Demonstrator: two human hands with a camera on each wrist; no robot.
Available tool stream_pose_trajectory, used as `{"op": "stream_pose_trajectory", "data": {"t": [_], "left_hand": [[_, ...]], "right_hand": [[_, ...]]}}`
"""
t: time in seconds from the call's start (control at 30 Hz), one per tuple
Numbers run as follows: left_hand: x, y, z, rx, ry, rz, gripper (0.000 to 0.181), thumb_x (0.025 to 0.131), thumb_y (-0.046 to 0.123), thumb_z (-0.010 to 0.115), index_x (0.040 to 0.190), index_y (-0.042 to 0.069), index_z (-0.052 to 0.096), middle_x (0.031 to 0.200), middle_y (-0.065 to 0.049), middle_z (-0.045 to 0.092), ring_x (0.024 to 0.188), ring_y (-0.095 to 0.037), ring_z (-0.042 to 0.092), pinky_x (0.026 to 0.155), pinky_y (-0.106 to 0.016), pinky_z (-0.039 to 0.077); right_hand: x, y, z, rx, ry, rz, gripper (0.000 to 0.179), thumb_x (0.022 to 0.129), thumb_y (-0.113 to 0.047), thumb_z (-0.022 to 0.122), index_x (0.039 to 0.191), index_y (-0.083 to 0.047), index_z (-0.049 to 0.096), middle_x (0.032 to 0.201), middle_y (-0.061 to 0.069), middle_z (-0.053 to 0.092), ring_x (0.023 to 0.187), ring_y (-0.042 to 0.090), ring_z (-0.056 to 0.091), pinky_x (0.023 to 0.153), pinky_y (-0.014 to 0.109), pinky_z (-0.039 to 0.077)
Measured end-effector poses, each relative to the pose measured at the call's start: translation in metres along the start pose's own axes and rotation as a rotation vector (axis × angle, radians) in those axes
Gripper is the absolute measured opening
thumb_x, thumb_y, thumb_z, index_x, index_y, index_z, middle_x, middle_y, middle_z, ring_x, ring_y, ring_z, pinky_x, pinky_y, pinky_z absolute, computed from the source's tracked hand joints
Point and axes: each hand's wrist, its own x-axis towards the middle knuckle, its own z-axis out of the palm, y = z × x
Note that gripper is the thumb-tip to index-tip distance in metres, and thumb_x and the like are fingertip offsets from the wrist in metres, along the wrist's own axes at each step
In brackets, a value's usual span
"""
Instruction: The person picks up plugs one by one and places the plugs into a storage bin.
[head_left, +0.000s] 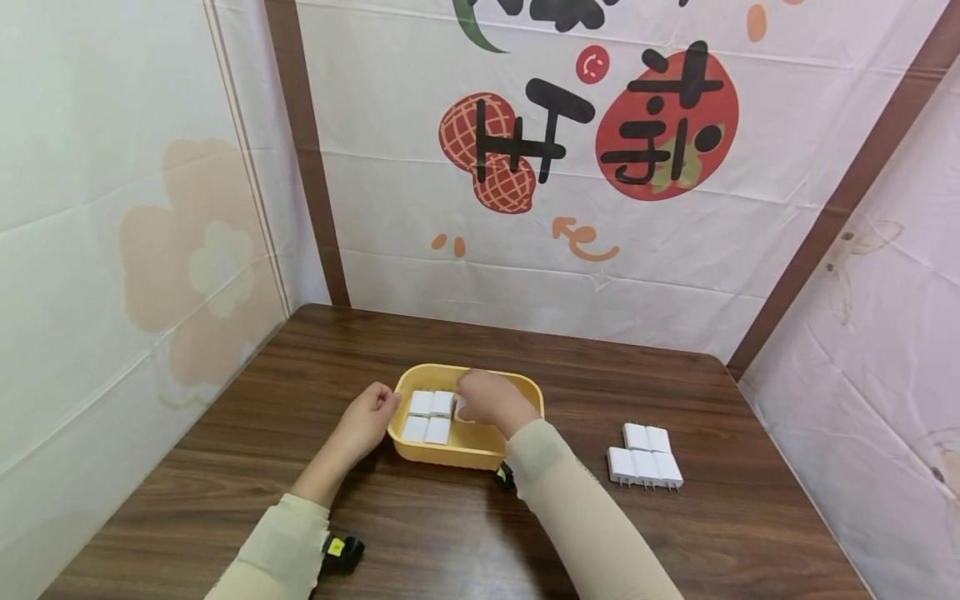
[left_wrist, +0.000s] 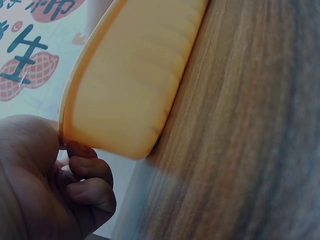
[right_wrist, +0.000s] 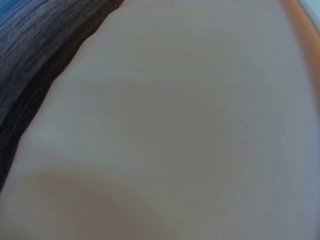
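Note:
A yellow plastic basket (head_left: 450, 456) stands on the table, with several white charger plugs (head_left: 429, 404) lying in two rows in its left part. At its left end my left hand (head_left: 369, 417) pinches the rim between thumb and index finger; the left wrist view shows this hand (left_wrist: 60, 180) with its other fingers curled below the basket's edge (left_wrist: 115, 100). My right hand (head_left: 495, 400) reaches down inside the basket and holds a white charger (head_left: 461, 410), mostly hidden by the fingers, just right of the rows. The right wrist view is filled by the blurred basket wall (right_wrist: 175, 115).
To the right on the brown wooden table (head_left: 570, 533) lie several more white chargers (head_left: 645, 467) in two rows, prongs showing. Black straps with yellow tags (head_left: 342, 550) sit at the wrists. Printed cloth walls (head_left: 525, 275) stand behind and at both sides.

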Motion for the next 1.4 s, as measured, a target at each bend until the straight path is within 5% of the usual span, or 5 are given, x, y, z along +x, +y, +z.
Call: {"op": "stream_pose_trajectory", "data": {"t": [0.5, 0.7, 0.93, 1.4], "left_hand": [[0.001, -0.001, 0.003, -0.004, 0.005, -0.002, 0.025, 0.108, 0.031, 0.051, 0.104, 0.006, 0.052, 0.075, -0.003, 0.047, 0.066, -0.018, 0.048, 0.059, -0.03, 0.041], [0.001, 0.0, 0.003, -0.002, 0.008, -0.002, 0.026, 0.109, 0.031, 0.05, 0.105, 0.005, 0.053, 0.076, -0.004, 0.048, 0.067, -0.018, 0.049, 0.06, -0.031, 0.042], [0.001, -0.001, 0.004, -0.013, 0.007, -0.004, 0.028, 0.109, 0.032, 0.05, 0.107, 0.005, 0.053, 0.077, -0.005, 0.049, 0.068, -0.018, 0.05, 0.06, -0.03, 0.043], [0.0, 0.002, 0.003, -0.009, -0.002, -0.011, 0.028, 0.109, 0.031, 0.049, 0.107, 0.004, 0.053, 0.077, -0.005, 0.05, 0.067, -0.019, 0.05, 0.061, -0.032, 0.043]], "right_hand": [[-0.002, 0.002, 0.002, -0.036, 0.041, -0.008, 0.02, 0.092, -0.018, 0.075, 0.078, -0.018, 0.06, 0.084, -0.004, 0.056, 0.072, 0.012, 0.044, 0.066, 0.028, 0.04], [-0.003, 0.003, 0.001, -0.038, 0.054, -0.003, 0.007, 0.093, -0.021, 0.074, 0.093, -0.015, 0.07, 0.095, -0.002, 0.061, 0.077, 0.013, 0.048, 0.068, 0.03, 0.043], [-0.008, 0.004, -0.003, -0.05, 0.051, 0.0, 0.021, 0.095, -0.022, 0.072, 0.112, -0.012, 0.073, 0.105, 0.001, 0.064, 0.082, 0.014, 0.053, 0.072, 0.031, 0.048], [-0.036, 0.0, -0.023, -0.102, 0.099, -0.057, 0.033, 0.094, -0.029, 0.076, 0.122, -0.012, 0.072, 0.113, 0.004, 0.066, 0.095, 0.017, 0.066, 0.079, 0.032, 0.056]]}}
